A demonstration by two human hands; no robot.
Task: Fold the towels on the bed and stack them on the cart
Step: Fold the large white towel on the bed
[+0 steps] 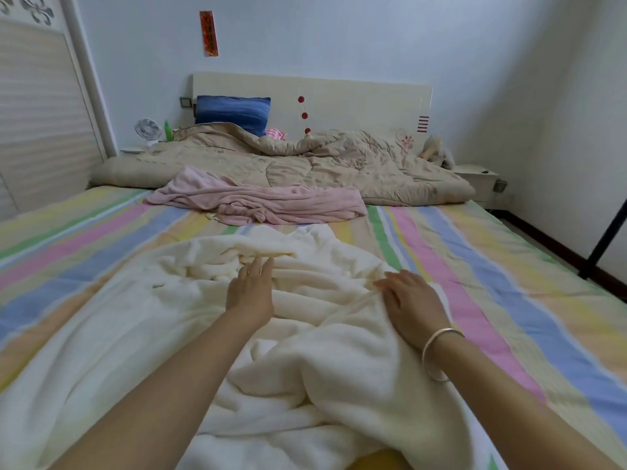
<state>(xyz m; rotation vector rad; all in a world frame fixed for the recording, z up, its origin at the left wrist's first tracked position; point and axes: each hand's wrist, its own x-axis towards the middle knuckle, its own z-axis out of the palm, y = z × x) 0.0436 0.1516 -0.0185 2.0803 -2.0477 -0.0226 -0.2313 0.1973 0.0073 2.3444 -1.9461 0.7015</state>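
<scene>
Two towels show from your head view: a cream towel crumpled at the bed's near edge, under both your hands, and a pink towel beyond your fingertips toward mid-bed, its length crosswise. Your left hand hovers flat, fingers straight, nearer the pink one; your right hand presses a cream ridge, fingers nearly straight, gripping nothing. No cart visible

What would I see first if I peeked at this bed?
A big crumpled cream towel fills the near middle of the bed, with the left hand and right hand stretched out flat over it. Behind it lies a rumpled pink towel, all on a pastel-striped sheet, with a beige quilt bunched near the headboard.
</scene>
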